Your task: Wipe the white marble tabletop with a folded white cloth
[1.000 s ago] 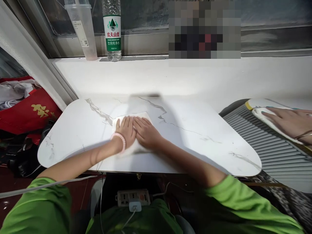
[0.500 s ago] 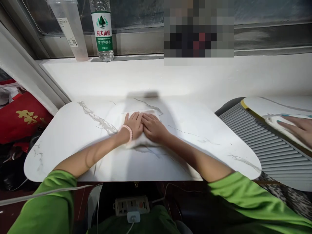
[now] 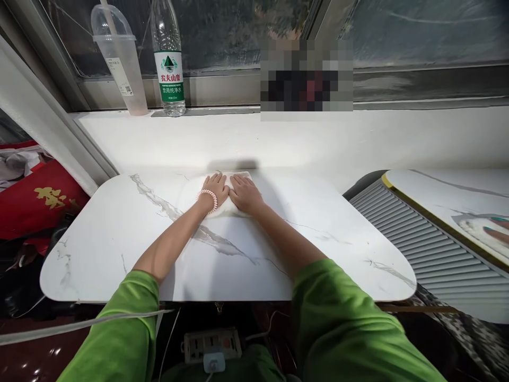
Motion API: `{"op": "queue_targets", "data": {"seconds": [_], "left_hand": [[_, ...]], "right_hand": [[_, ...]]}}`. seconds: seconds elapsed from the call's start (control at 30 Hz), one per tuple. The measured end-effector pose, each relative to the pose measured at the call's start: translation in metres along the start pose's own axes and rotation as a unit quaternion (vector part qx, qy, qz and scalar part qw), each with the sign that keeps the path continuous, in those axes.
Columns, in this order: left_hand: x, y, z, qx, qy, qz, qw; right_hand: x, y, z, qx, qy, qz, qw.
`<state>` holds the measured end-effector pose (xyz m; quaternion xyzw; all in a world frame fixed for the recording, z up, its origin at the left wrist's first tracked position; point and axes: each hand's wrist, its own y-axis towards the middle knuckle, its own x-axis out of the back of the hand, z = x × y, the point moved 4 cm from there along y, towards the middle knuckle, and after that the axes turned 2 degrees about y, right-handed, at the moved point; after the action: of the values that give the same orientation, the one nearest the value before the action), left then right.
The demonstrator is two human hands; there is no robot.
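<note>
A white cloth (image 3: 186, 193) lies flat on the white marble table (image 3: 111, 239), close to its far edge. My left hand (image 3: 216, 190) and my right hand (image 3: 244, 192) press down on it side by side, fingers stretched out flat and pointing away from me. A pink coiled band circles my left wrist. Both arms reach far forward in green sleeves.
On the window ledge at the back left stand a plastic cup (image 3: 121, 63) and a water bottle (image 3: 169, 63). A second table (image 3: 445, 196) at the right holds another person's fingers (image 3: 497, 225) on a cloth. A grey ribbed panel (image 3: 417, 239) separates the tables. Red bags (image 3: 40, 196) lie at left.
Both my hands slid the cloth away from me, from the table's middle to its far edge. The other person's hand at the right has drawn back toward the frame's edge.
</note>
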<state>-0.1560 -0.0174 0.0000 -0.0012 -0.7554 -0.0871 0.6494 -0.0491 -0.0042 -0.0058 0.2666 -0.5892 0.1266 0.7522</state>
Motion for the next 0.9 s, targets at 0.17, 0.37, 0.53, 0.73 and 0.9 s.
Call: {"op": "queue_targets", "data": {"seconds": [0.17, 0.37, 0.53, 0.73, 0.9], "left_hand": [[0.0, -0.061, -0.032, -0.026, 0.013, 0.011, 1.0], [0.006, -0.151, -0.083, -0.096, -0.005, 0.044, 0.994], [0.011, -0.163, -0.098, -0.133, 0.005, 0.077, 0.988], [0.004, -0.103, -0.092, -0.107, 0.015, 0.092, 0.99], [-0.008, -0.023, -0.076, -0.098, 0.018, 0.089, 0.991]], "right_hand": [[0.01, -0.068, 0.008, 0.061, -0.003, -0.007, 0.998], [0.031, -0.169, 0.021, 0.137, -0.002, -0.032, 0.99], [0.038, -0.186, 0.016, 0.143, 0.0, -0.043, 0.989], [0.03, -0.132, -0.018, 0.124, 0.016, -0.028, 0.992], [0.019, -0.062, -0.05, 0.077, -0.007, -0.013, 0.997]]}}
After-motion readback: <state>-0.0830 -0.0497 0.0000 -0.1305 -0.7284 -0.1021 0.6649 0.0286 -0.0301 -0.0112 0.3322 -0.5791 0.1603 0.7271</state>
